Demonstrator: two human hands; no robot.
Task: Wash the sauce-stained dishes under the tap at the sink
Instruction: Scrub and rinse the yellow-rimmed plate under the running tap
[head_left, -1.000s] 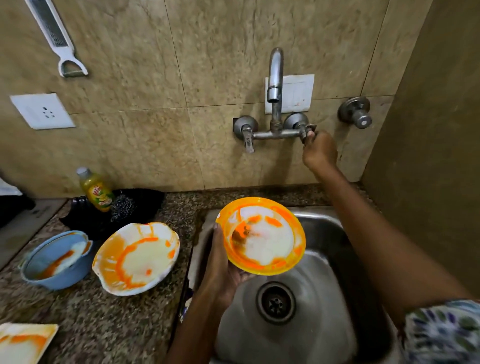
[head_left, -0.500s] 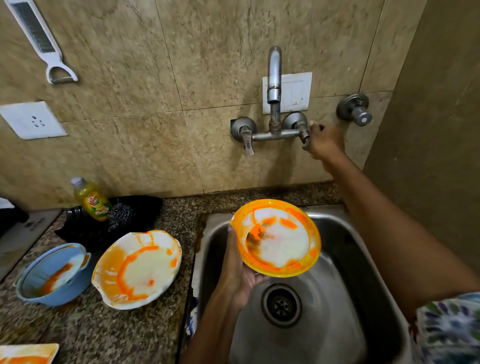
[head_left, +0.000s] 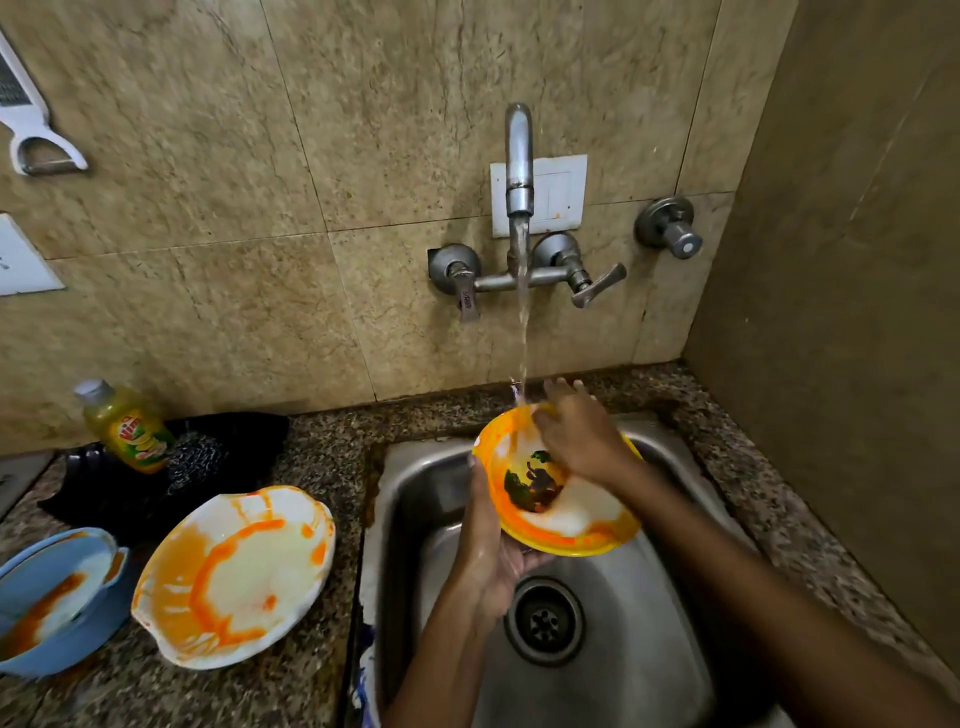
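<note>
Dim warm light, wide-angle bending at edges, slight motion blur.

Head-worn wide-angle view, looking forward and down over a kitchen sink.

The one camera sits above and close to the sink (head_left: 623, 649), whose basin fills the frame from centre toward 5 o'clock. It faces the tiled wall, with the tap (head_left: 518, 171) at 12 o'clock. The counter (head_left: 291, 675) spreads toward 8 o'clock, and a side wall closes 3 o'clock. Both forearms enter from 6 and 4 o'clock. Straight lines bow at the edges.
</note>
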